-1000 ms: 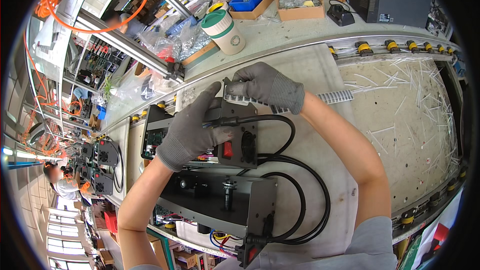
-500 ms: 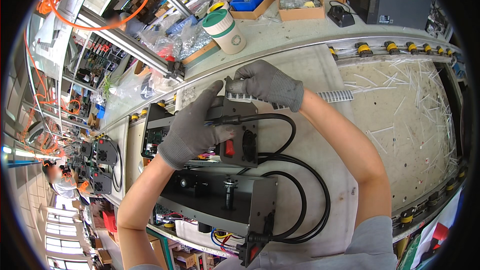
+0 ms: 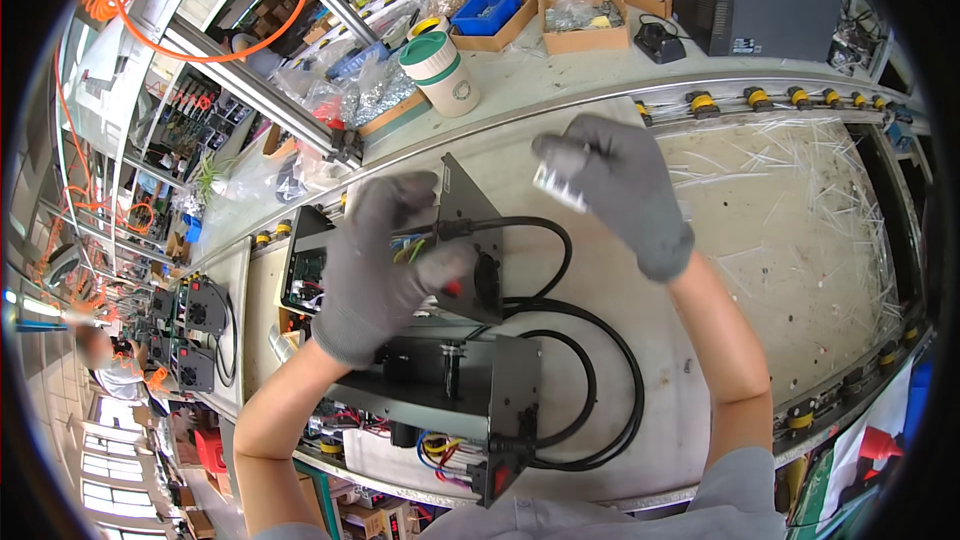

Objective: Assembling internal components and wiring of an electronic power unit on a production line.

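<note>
In grey gloves, both my hands are over the bench. My right hand (image 3: 622,190) is closed on a strip of small white pieces (image 3: 560,188), whose short end shows below the fingertips; the kind is unclear. My left hand (image 3: 378,265), a little blurred, has thumb and fingers apart, above the farther black metal housing (image 3: 466,190). Coloured wires show between its thumb and fingers. A second black housing (image 3: 430,387) lies nearer to me, with a threaded post (image 3: 452,370) inside and coloured wires at its front. Thick black cables (image 3: 635,390) loop out to the right from both housings.
A lidded cup (image 3: 440,75) stands behind the rail. Boxes of small parts (image 3: 585,25) and a black computer case (image 3: 755,0) are farther back. White offcuts (image 3: 780,175) litter the board at right. More black units (image 3: 205,305) stand at left.
My right hand has moved right, away from my left hand, with the strip. The strip's long tail under my right wrist is no longer visible. My left hand's fingers have spread wider.
</note>
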`<action>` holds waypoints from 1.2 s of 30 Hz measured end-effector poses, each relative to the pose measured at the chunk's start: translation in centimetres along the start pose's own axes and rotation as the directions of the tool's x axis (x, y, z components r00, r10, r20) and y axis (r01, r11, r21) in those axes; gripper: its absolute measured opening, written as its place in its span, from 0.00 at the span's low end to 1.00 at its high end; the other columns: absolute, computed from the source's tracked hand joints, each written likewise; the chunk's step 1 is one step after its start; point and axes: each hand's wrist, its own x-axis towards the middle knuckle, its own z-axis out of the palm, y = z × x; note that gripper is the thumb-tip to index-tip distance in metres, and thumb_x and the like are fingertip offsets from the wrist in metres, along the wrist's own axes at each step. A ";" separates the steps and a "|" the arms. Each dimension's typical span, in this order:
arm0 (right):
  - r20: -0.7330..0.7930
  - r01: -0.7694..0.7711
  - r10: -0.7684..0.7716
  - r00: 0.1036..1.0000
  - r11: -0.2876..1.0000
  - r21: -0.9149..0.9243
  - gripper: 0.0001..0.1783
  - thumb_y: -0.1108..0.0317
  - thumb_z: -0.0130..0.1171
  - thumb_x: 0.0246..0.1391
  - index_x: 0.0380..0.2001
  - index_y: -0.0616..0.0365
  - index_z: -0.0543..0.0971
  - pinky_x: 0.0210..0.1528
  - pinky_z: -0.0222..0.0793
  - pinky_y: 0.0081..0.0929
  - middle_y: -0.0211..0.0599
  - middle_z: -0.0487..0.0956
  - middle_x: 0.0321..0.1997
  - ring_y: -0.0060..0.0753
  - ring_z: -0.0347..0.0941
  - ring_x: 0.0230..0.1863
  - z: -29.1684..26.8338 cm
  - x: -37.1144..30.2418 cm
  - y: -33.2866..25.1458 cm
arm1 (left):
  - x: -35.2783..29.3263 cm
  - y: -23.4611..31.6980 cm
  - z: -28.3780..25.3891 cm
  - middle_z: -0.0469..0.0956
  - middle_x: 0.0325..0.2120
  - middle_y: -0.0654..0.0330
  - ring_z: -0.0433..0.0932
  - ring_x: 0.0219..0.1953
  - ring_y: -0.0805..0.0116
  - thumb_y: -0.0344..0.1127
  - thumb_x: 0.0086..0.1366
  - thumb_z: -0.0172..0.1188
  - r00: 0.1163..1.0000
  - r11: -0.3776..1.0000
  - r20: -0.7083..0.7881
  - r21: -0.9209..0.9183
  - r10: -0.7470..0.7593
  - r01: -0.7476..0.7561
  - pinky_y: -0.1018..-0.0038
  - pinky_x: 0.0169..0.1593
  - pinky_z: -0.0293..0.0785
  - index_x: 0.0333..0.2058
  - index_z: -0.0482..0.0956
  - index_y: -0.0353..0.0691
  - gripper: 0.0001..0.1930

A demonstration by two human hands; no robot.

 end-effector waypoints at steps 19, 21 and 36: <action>0.083 0.227 -0.254 0.964 0.942 0.249 0.12 0.73 0.60 0.50 0.40 0.61 0.79 0.38 0.66 0.19 0.32 0.74 0.32 0.22 0.71 0.35 2.1 -14.9 -3.1 | -9.1 9.3 2.1 0.77 0.25 0.66 0.73 0.29 0.83 0.27 0.58 0.63 0.989 0.894 0.092 -0.425 -0.115 0.143 0.83 0.32 0.70 0.36 0.75 0.33 0.09; 0.080 0.216 -0.238 0.968 0.952 0.216 0.11 0.72 0.60 0.50 0.39 0.62 0.79 0.38 0.66 0.19 0.32 0.75 0.32 0.23 0.71 0.34 2.3 -15.1 -3.1 | -9.6 9.7 1.9 0.77 0.24 0.67 0.73 0.27 0.84 0.28 0.58 0.63 0.990 0.890 0.080 -0.433 -0.118 0.141 0.84 0.30 0.69 0.35 0.77 0.33 0.08; 0.442 -0.343 0.307 0.843 0.939 0.003 0.11 0.67 0.57 0.52 0.35 0.63 0.80 0.33 0.66 0.18 0.28 0.77 0.26 0.16 0.69 0.28 2.7 -12.1 0.6 | -10.5 4.7 -0.2 0.79 0.39 0.50 0.79 0.45 0.61 0.42 0.53 0.68 0.939 0.980 0.298 -0.053 -0.170 0.194 0.71 0.47 0.74 0.52 0.70 0.33 0.31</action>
